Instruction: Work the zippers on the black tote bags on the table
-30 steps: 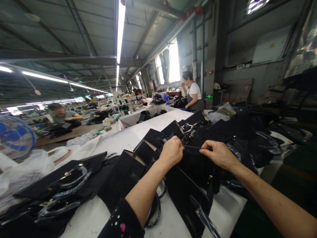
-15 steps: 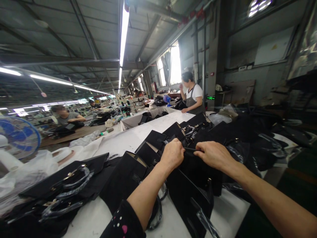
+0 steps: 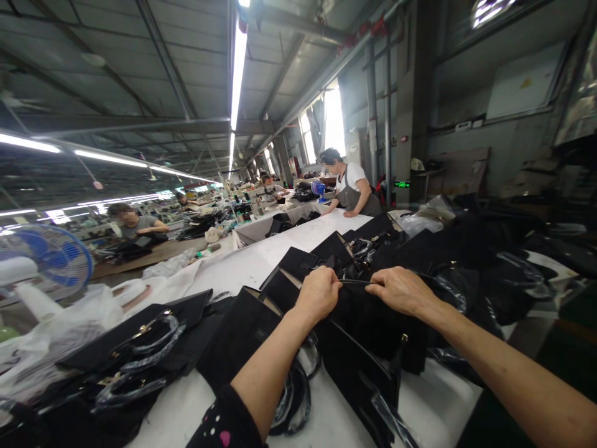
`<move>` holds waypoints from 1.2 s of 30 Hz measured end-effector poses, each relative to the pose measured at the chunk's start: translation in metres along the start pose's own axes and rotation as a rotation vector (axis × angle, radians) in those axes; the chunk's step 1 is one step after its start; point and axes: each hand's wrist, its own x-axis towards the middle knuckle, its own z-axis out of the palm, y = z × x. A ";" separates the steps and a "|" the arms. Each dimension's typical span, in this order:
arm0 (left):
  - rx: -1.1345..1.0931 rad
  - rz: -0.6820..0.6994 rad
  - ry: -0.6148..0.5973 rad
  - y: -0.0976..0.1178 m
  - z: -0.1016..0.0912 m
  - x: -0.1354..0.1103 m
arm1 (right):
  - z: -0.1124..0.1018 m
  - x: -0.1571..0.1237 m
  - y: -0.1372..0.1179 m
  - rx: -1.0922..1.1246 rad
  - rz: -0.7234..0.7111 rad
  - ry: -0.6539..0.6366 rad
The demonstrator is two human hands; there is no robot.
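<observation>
Black bag point(image 3: 373, 320): just below both hands, top edge point(image 3: 355, 282) between them
Left hand point(image 3: 320, 294): pinches the bag's edge, left side
Right hand point(image 3: 400, 290): pinches the bag's edge, right side

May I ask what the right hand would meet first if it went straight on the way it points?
The right hand would probably meet the left hand, across a short stretch of dark edging; depth is unclear.

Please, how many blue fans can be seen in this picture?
2: a large blue fan at the left edge, and a small blue fan in the background, just left of the aproned person. Others may be hidden.
</observation>
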 end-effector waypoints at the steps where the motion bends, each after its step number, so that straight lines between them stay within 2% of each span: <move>1: 0.013 0.001 -0.002 0.000 0.000 0.000 | 0.000 0.000 -0.001 0.010 0.003 0.000; 18: 0.162 -0.006 -0.008 0.006 0.001 -0.001 | 0.003 0.000 -0.002 -0.065 -0.036 -0.002; 22: 0.183 -0.005 -0.010 0.010 -0.001 -0.001 | 0.005 0.003 -0.010 -0.114 -0.036 0.001; 25: 0.180 0.002 -0.009 0.009 0.000 -0.001 | 0.010 0.012 -0.021 -0.108 -0.103 0.006; 28: 0.148 -0.004 -0.013 0.006 0.001 -0.002 | 0.016 0.022 -0.031 -0.110 -0.163 -0.012; 31: 0.067 0.006 0.001 0.003 0.001 -0.004 | 0.018 0.026 -0.036 -0.117 -0.150 -0.007; 34: -0.067 0.012 -0.007 -0.001 -0.006 -0.011 | 0.013 0.020 -0.040 -0.090 -0.148 -0.008; 36: -0.133 -0.011 -0.071 -0.005 -0.014 -0.018 | 0.006 0.013 -0.041 -0.061 -0.128 -0.054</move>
